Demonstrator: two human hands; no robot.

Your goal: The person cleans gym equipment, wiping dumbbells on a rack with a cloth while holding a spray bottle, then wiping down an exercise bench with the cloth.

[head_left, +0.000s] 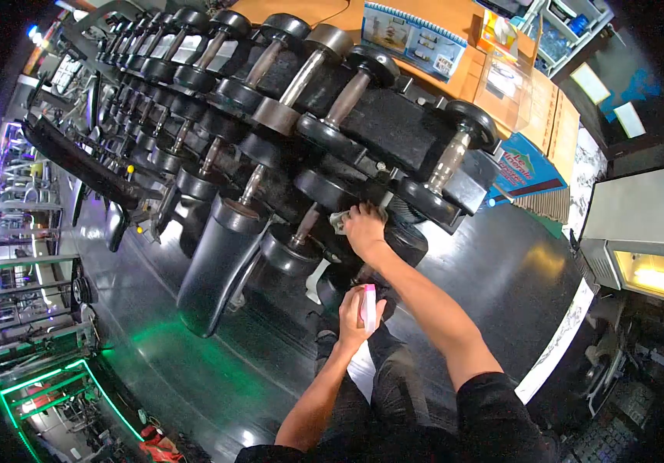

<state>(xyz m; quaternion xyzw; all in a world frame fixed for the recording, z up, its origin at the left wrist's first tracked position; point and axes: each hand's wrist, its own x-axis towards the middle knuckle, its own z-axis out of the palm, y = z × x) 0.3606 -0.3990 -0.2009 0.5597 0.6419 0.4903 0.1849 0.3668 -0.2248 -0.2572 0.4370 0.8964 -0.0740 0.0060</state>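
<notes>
My right hand [365, 229] presses a crumpled greyish cloth [340, 222] against the lower tier of the dumbbell rack, beside a black dumbbell head [326, 187]. Lower down, my left hand [357, 319] is wrapped round a pink and white object [369, 307], perhaps a bottle; its lower part is hidden by the fingers. Just left of the hands lies a dumbbell with a worn metal handle [306, 224]. Above the right hand, another dumbbell [449, 162] rests on the upper tier.
Rows of dumbbells [269, 63] run to the upper left. A padded black bench [220, 258] stands left of my hands. Behind the rack, a wooden counter [463, 77] holds a spiral calendar [413, 40] and a clear box. A white cabinet [631, 208] is at right.
</notes>
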